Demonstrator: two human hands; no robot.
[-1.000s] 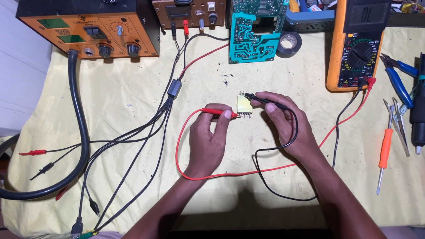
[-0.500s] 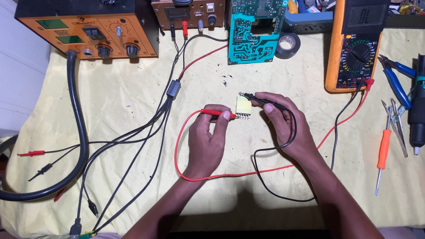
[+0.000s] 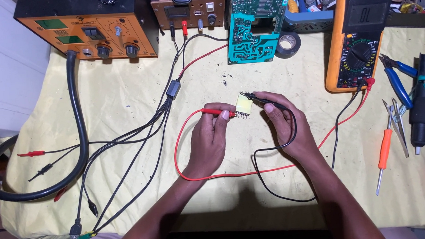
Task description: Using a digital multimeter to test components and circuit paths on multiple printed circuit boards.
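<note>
My left hand (image 3: 213, 137) grips a red test probe (image 3: 214, 112) and points its tip at the pins of a small yellow transformer (image 3: 243, 104) on the yellow table cover. My right hand (image 3: 285, 124) holds a black test probe (image 3: 253, 97) whose tip rests against the top of the same part. Red and black leads loop from both probes across the cover to an orange multimeter (image 3: 358, 34) at the upper right.
An orange bench unit (image 3: 87, 36) with a thick black hose (image 3: 75, 124) sits at the back left, beside a brown power supply (image 3: 187, 9). A teal circuit board (image 3: 254, 34) and black tape roll (image 3: 287, 43) lie behind. Pliers (image 3: 399, 79), screwdrivers (image 3: 385, 152) and other tools lie right.
Both hands and probes stay on the small yellow part; only slight shifts in the camera view.
</note>
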